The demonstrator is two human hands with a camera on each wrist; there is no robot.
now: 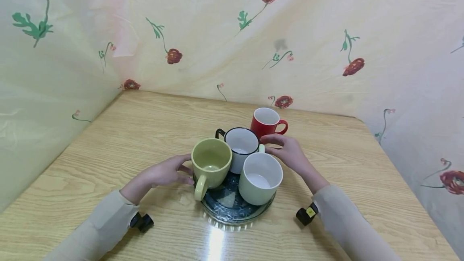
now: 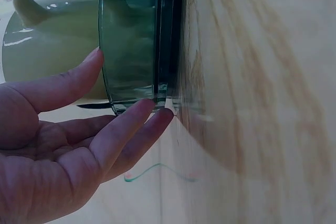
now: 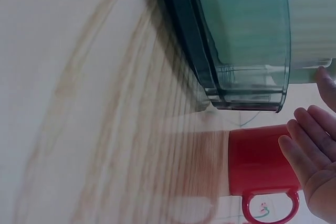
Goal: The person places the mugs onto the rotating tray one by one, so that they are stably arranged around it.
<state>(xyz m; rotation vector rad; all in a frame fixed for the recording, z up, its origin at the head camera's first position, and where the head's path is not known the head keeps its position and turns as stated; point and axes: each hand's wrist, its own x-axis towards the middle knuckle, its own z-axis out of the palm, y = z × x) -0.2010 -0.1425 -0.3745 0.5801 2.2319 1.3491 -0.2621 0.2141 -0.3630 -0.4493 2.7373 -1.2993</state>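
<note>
A round tray (image 1: 226,216) with a dark patterned base and a clear glass wall holds three mugs. They are a yellow-green mug (image 1: 214,176), a white mug with a black rim (image 1: 237,160) and a pale green-white mug (image 1: 256,192). At the tray's left side is my left hand (image 1: 170,170); its thumb meets the glass rim and its extended fingers reach the lower wall (image 2: 131,85). Across from it, my right hand (image 1: 284,150) has fingers spread by the far right side, between the pale mug and a red mug (image 3: 262,158). Nothing is held in it.
The red mug stands on the wooden table (image 1: 152,120), just behind the tray, handle to the right. A flower-patterned sheet (image 1: 217,31) hangs behind the table and along its sides. A black wrist device (image 1: 307,214) sits at my right cuff.
</note>
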